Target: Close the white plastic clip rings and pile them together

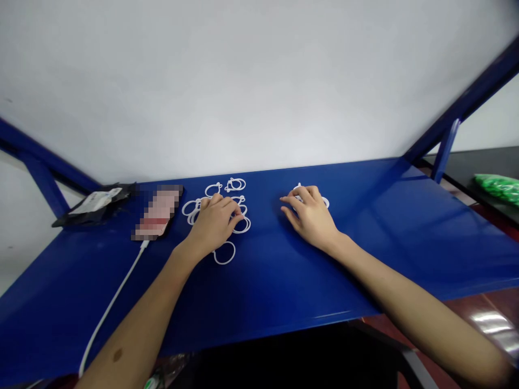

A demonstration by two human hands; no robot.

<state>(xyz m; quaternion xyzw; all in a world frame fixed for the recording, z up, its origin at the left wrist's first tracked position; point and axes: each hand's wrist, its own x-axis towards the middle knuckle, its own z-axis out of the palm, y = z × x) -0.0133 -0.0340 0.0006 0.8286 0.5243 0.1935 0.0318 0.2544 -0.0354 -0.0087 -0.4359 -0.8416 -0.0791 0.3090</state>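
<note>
- A blue desk is stretching across the view, its smooth, glossy top catching soft reflections.
- Behind it, a plain pale wall is rising, while blue braces are slanting at both ends.
- Reddish, shiny floor tiles are showing below the desk at right; a green, crinkly plastic packet is lying on a dark surface beyond the brace.
- Thin white loops, plastic-looking and each with a small knob-like end, are lying in a loose, overlapping cluster left of the desk's middle, around and under the left hand.
- A single round loop is lying nearer the front, just beside that wrist.
- The left hand is curling narrowly over the cluster; whether it is gripping a loop, I cannot tell.
- The right hand is arching over other white loops, its thumb and fingers standing parted.
- At left, a flat phone is lying with a smooth white cable curving from it, near a wrinkled black package bearing a whitish label.
</note>
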